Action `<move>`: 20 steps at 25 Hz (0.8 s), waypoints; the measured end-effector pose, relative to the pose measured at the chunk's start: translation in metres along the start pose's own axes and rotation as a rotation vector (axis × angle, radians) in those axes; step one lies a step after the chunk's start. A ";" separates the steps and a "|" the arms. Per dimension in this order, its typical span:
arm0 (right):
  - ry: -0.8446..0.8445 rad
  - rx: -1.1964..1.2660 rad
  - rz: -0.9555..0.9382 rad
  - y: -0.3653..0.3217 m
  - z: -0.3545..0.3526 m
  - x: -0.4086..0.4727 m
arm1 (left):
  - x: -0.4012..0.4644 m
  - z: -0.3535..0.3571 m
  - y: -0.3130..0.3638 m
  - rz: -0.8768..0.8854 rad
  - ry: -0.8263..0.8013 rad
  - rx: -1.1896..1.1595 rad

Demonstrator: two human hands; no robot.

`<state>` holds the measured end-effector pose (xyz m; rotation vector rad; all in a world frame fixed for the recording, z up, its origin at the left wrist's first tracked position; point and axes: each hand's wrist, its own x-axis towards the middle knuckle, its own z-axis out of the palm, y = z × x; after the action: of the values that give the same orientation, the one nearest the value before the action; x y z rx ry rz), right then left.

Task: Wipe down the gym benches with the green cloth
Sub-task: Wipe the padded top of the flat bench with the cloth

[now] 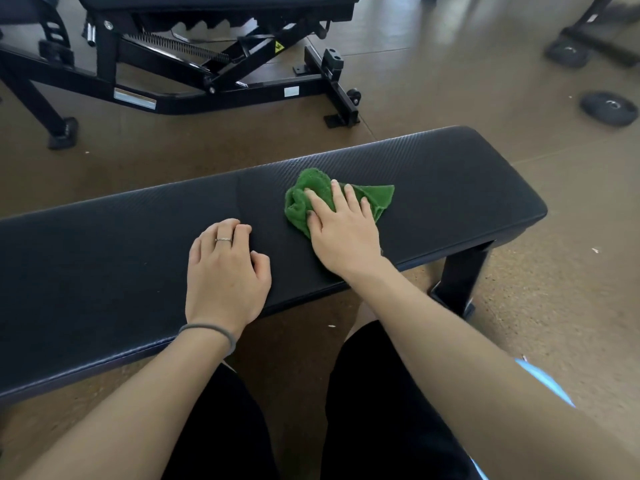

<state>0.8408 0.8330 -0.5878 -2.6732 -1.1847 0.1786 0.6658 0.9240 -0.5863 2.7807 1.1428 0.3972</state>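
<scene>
A flat black padded gym bench (450, 174) runs across the view in front of me. A crumpled green cloth (311, 195) lies on its middle right part. My right hand (343, 230) presses flat on the cloth with straight, spread fingers. My left hand (225, 271) rests on the bare pad to the left of the cloth, fingers loosely curled, holding nothing. It wears a ring, and a grey band sits on the wrist.
A black adjustable bench (214, 46) with a steel frame and small wheels stands on the brown floor beyond. Two black weight plates (608, 108) lie on the floor at the far right, beside another frame (595, 32). My legs in black shorts are under the near bench edge.
</scene>
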 end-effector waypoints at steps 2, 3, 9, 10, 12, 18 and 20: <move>0.070 0.006 -0.062 -0.003 0.008 -0.040 | 0.000 -0.002 0.005 -0.008 -0.015 0.031; 0.083 0.010 -0.111 0.000 0.009 -0.060 | 0.005 -0.003 0.013 -0.030 -0.032 0.024; -0.063 -0.017 -0.149 0.026 -0.012 0.017 | 0.056 0.012 0.067 -0.153 -0.041 -0.213; -0.067 -0.015 -0.156 0.029 -0.013 0.035 | 0.055 0.019 0.066 -0.166 -0.019 -0.189; -0.058 -0.012 -0.178 0.033 -0.011 0.067 | 0.053 0.027 0.065 -0.133 -0.002 -0.102; -0.012 -0.049 0.012 0.117 -0.037 0.149 | 0.051 0.028 0.069 -0.133 -0.010 -0.087; -0.007 -0.042 0.204 0.140 -0.043 0.158 | 0.050 0.028 0.069 -0.143 -0.002 -0.098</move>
<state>1.0553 0.8526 -0.5838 -2.8297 -0.9254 0.1964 0.7540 0.9097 -0.5891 2.5957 1.2757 0.4239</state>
